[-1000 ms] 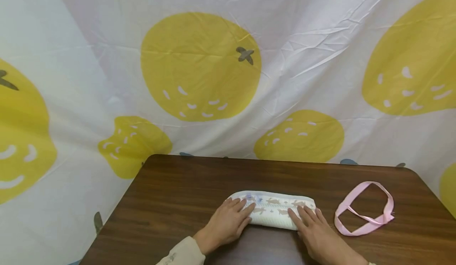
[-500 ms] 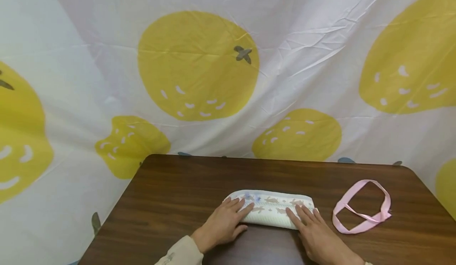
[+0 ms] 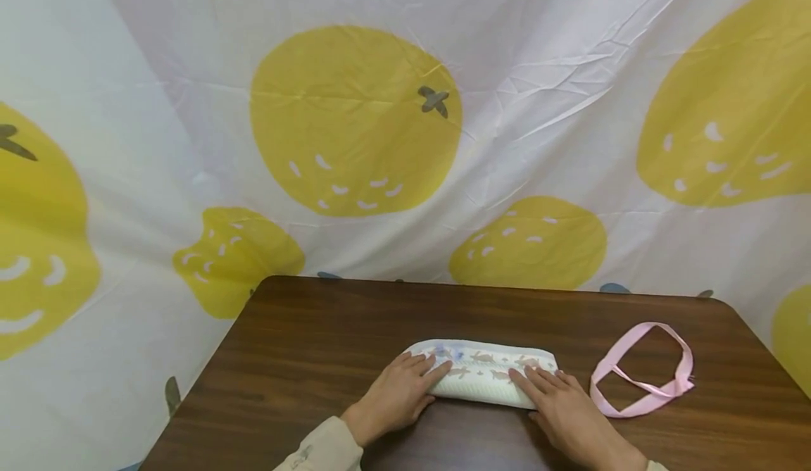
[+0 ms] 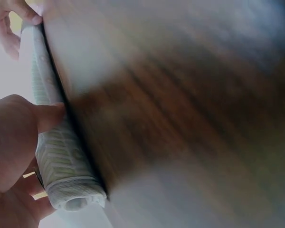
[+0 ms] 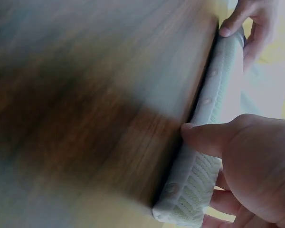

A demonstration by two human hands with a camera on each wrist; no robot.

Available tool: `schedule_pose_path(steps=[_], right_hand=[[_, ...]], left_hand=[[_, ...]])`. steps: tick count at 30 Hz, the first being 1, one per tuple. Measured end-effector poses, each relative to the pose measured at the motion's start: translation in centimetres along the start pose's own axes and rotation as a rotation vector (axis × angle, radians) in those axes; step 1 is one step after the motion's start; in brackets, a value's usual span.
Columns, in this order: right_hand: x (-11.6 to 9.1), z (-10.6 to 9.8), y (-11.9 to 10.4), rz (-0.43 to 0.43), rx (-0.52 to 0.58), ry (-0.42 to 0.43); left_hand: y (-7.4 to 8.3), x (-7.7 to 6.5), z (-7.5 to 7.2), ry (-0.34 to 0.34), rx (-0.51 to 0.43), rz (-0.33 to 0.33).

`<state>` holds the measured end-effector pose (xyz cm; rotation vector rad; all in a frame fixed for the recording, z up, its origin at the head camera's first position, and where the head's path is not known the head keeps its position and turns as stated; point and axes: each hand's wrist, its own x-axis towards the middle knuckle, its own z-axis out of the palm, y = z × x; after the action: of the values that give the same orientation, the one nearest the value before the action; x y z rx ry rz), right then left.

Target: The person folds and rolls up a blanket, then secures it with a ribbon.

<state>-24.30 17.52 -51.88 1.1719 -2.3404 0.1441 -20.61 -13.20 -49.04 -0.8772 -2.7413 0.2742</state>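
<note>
A white quilted cloth with brown rabbits and a bluish patch lies rolled up across the table. My left hand holds its left end, fingers over the top. At the right end, my right hand holds it in the same manner. In the left wrist view, the left thumb is against the near side of the roll, whose coiled end shows; the fingers are beyond it. The right thumb likewise touches the near side of the roll in the right wrist view.
A pink ribbon loop lies on the dark wooden table, right of the roll. Behind the table hangs a white curtain printed with yellow fruit.
The right hand's fingers have drawn a little closer together on the roll, and the left thumb has shifted slightly. The rolled cloth stays nearly in place, and the ribbon has not moved.
</note>
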Motion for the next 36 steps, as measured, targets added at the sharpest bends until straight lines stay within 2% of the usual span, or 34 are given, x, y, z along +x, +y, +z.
schedule_pose_path(steps=[7,14,18,23,27,31,34,36], right_hand=[[0.1,0.0,0.1,-0.015,-0.001,0.070],[-0.2,0.0,0.5,-0.058,0.108,0.141],[-0.5,-0.4,0.9,-0.063,0.189,0.158],[-0.4,-0.7,1.0,-0.059,0.257,0.153],[0.2,-0.7,1.4,-0.037,0.351,0.105],[1.2,-0.9,2.2,0.014,0.482,-0.019],[1.8,-0.9,2.8,0.068,0.525,-0.119],[2.1,-0.8,3.1,0.083,0.516,-0.159]], left_hand=[[0.1,-0.3,-0.3,0.026,-0.040,0.015],[0.0,-0.4,-1.0,0.013,-0.183,-0.005],[-0.4,-0.4,-1.5,-0.034,-0.330,-0.026],[-1.2,-0.4,-2.2,-0.156,-0.514,-0.073],[-2.0,0.1,-2.5,-0.230,-0.600,-0.125],[-2.6,0.8,-2.4,-0.259,-0.633,-0.161],[-2.9,1.2,-2.1,-0.260,-0.583,-0.177],[-2.9,1.3,-2.1,-0.253,-0.519,-0.193]])
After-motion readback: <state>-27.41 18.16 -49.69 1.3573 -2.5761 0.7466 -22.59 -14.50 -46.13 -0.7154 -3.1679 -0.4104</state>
